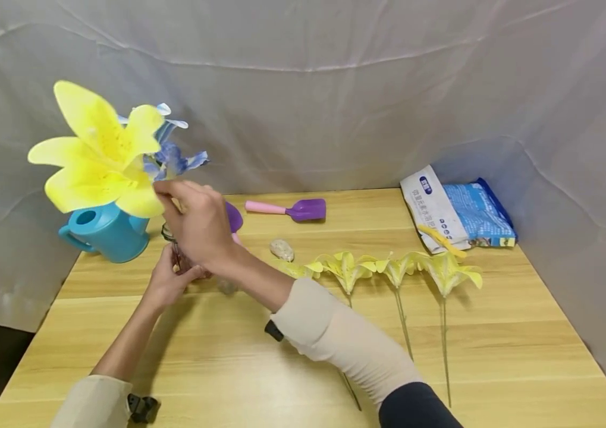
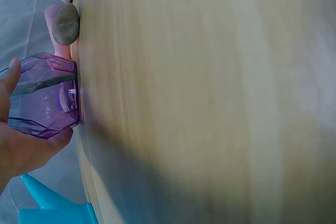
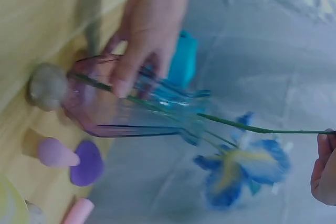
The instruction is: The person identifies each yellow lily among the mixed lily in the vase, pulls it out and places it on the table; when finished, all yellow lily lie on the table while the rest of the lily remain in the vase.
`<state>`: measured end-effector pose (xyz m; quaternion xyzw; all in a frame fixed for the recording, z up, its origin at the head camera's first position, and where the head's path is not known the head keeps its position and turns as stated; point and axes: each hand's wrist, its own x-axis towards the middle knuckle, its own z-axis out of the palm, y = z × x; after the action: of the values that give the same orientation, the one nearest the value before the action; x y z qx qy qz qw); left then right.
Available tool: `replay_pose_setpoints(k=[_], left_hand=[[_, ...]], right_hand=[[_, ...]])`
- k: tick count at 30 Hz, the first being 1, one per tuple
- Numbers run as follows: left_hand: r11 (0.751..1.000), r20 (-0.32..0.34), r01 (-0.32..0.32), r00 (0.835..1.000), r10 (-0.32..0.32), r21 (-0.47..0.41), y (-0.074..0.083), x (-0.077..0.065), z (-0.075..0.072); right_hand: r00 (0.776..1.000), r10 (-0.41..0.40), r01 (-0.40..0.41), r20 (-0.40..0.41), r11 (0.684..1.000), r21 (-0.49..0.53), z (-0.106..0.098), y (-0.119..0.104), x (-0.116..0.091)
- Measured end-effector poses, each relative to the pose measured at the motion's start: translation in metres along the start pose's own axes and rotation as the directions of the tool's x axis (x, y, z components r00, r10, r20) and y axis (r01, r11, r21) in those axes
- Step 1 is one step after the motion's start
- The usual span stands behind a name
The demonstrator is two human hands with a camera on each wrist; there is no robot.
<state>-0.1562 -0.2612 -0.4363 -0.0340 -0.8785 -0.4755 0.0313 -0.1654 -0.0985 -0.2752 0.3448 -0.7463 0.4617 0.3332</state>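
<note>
My left hand [image 1: 166, 284] grips a clear glass vase [image 3: 121, 116], tinted purple low down and teal at its neck. In the left wrist view, fingers and thumb wrap the faceted purple part of the vase [image 2: 44, 106]. Above it, my right hand [image 1: 201, 229] pinches the green stem of a large yellow lily [image 1: 96, 148]. The right wrist view shows that stem [image 3: 236, 124] running through the vase's mouth and down inside. Blue flowers [image 1: 171, 159] also stand in the vase, behind the lily bloom in the head view.
A blue watering can [image 1: 118, 235] stands left of the vase. Behind lie a purple shovel with pink handle [image 1: 308, 209] and a pale stone [image 1: 281, 249]. Several yellow lilies [image 1: 348, 270] lie to the right, near a white-and-blue packet [image 1: 433, 205] and a yellow strip [image 1: 442, 241].
</note>
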Motion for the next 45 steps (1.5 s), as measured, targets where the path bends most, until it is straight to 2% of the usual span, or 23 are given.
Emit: replay_pose_setpoints(k=[3, 6, 11, 15, 16, 18, 21, 23, 25, 29, 34, 38, 45], left_hand=[[0.998, -0.008, 0.065, 0.998, -0.065, 0.005, 0.000, -0.001, 0.000], [0.996, -0.003, 0.086, 0.996, -0.086, -0.008, -0.001, -0.001, -0.001], [0.995, 0.016, 0.088, 0.996, -0.088, -0.038, -0.001, -0.002, -0.002], [0.994, 0.026, 0.100, 0.995, -0.099, -0.044, 0.000, -0.003, -0.004], [0.994, 0.026, 0.103, 0.994, -0.102, -0.043, 0.001, -0.003, -0.004], [0.993, 0.029, 0.108, 0.994, -0.107, -0.042, 0.002, -0.003, -0.004], [0.993, 0.031, 0.108, 0.994, -0.107, -0.037, 0.002, -0.002, -0.005], [0.994, 0.029, 0.105, 0.994, -0.104, -0.031, 0.002, -0.001, -0.004], [0.994, 0.025, 0.105, 0.994, -0.104, -0.023, 0.002, -0.001, -0.004], [0.992, 0.018, 0.124, 0.992, -0.124, 0.002, 0.004, 0.000, -0.002], [0.992, 0.017, 0.125, 0.992, -0.125, 0.001, 0.005, 0.000, -0.002], [0.994, 0.009, 0.108, 0.994, -0.108, -0.009, 0.005, -0.001, -0.003], [0.994, 0.000, 0.110, 0.994, -0.110, 0.005, -0.002, 0.001, 0.001]], right_hand=[[0.998, -0.025, 0.028, -0.054, 0.998, 0.056, -0.023, -0.003, 0.001], [0.999, -0.001, 0.008, -0.048, 0.990, 0.143, -0.047, -0.005, -0.001], [0.994, 0.104, -0.110, 0.039, 0.975, 0.196, -0.093, -0.004, -0.021], [0.973, 0.176, -0.208, 0.148, 0.949, 0.237, -0.130, 0.003, -0.047], [0.960, 0.213, -0.254, 0.183, 0.936, 0.243, -0.139, 0.006, -0.054], [0.919, 0.307, -0.359, 0.246, 0.912, 0.201, -0.156, 0.010, -0.069], [0.833, 0.453, -0.499, 0.317, 0.863, 0.077, -0.176, 0.017, -0.091], [0.778, 0.529, -0.558, 0.339, 0.830, -0.015, -0.187, 0.021, -0.105], [0.740, 0.574, -0.588, 0.351, 0.805, -0.078, -0.197, 0.027, -0.121], [0.690, 0.627, -0.624, 0.362, 0.768, -0.142, -0.216, 0.038, -0.153], [0.638, 0.675, -0.676, 0.371, 0.722, -0.150, -0.233, 0.051, -0.188], [0.595, 0.705, -0.704, 0.386, 0.689, -0.172, -0.239, 0.061, -0.202], [0.491, 0.772, -0.759, 0.404, 0.606, -0.237, -0.242, 0.072, -0.215]])
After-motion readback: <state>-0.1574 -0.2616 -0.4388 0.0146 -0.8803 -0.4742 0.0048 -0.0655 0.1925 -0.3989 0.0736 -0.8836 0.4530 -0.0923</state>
